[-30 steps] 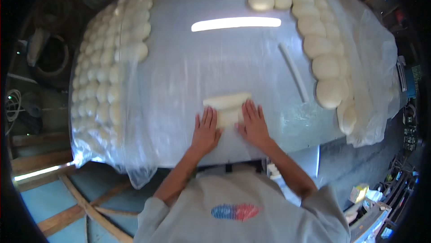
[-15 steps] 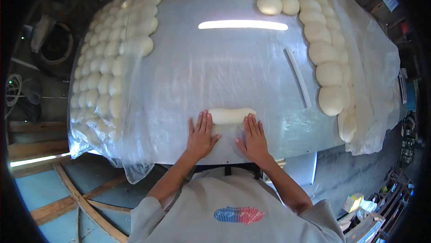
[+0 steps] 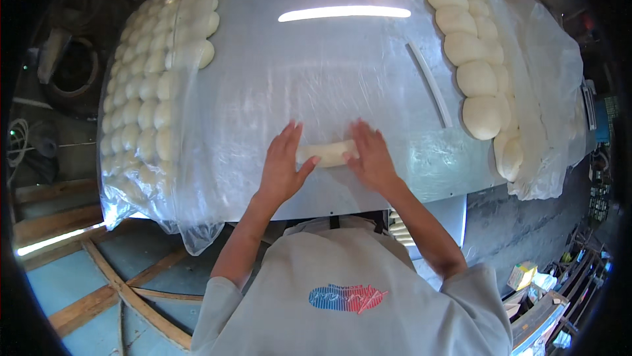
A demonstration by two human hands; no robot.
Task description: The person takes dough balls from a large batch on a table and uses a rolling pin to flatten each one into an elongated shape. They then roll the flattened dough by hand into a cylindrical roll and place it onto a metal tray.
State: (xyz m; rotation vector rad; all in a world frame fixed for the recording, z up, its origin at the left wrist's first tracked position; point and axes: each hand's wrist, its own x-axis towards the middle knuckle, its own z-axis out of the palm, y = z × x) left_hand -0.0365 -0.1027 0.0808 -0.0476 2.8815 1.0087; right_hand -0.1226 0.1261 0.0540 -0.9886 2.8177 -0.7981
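Note:
A short, pale roll of dough (image 3: 331,154) lies crosswise on the metal tabletop (image 3: 296,79), close to its front edge. At its left end is my left hand (image 3: 283,162), fingers stretched forward and the thumb at the dough. On the other side my right hand (image 3: 373,155) covers the right end of the roll, its fingers extended and slightly smeared by motion. Neither hand grips the dough; both lie flat or lean against its ends.
Rows of round dough balls (image 3: 148,86) sit under clear plastic sheeting (image 3: 191,178) on the left. More dough balls (image 3: 477,79) line the right side beside another plastic sheet (image 3: 543,86). A thin pale stick (image 3: 429,85) rests right of centre. Shelving with clutter stands at lower right.
Both hands have moved forward over the dough, from its near edge to its ends. The roll shows less of its length between them. The view has shifted slightly.

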